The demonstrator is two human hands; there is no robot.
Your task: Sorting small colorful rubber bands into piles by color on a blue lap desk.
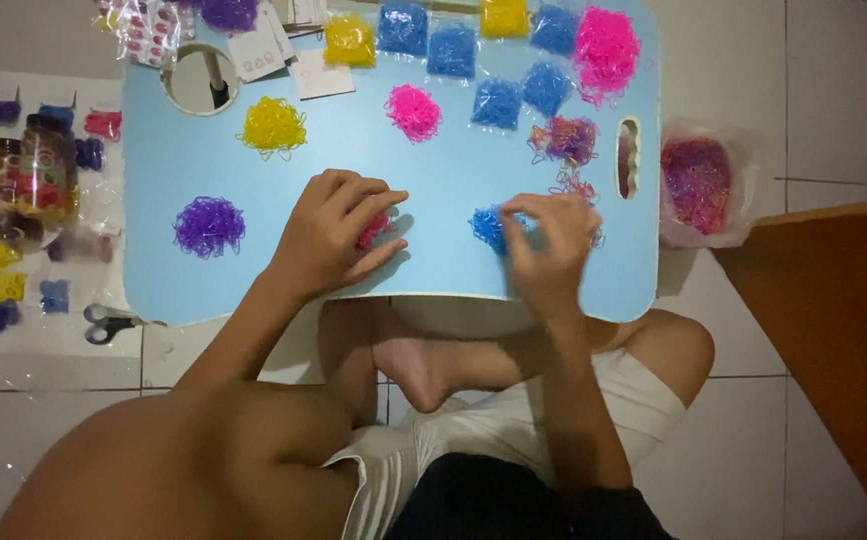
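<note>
— Bare knees and a foot closest to us, tucked under that light blue lap table (254,190). What are the hands doing?

— Left hand (329,235) lies curled over a small pink clump of tiny elastic bands (372,230), fingers closed loosely on it. Right hand (551,240) pinches at the blue clump of bands (489,225), fingertips narrow; it is blurred, so I cannot tell how firm the grip is.

— Much sorted?

— Judging by the far edge, several small clear bags of blue, yellow and pink bands (452,48) look filled. Loose heaps remain: purple (209,225), yellow (272,127), pink (413,110), plus a mixed bagful (699,180) on the floor. Roughly midway, I'd say.
</note>
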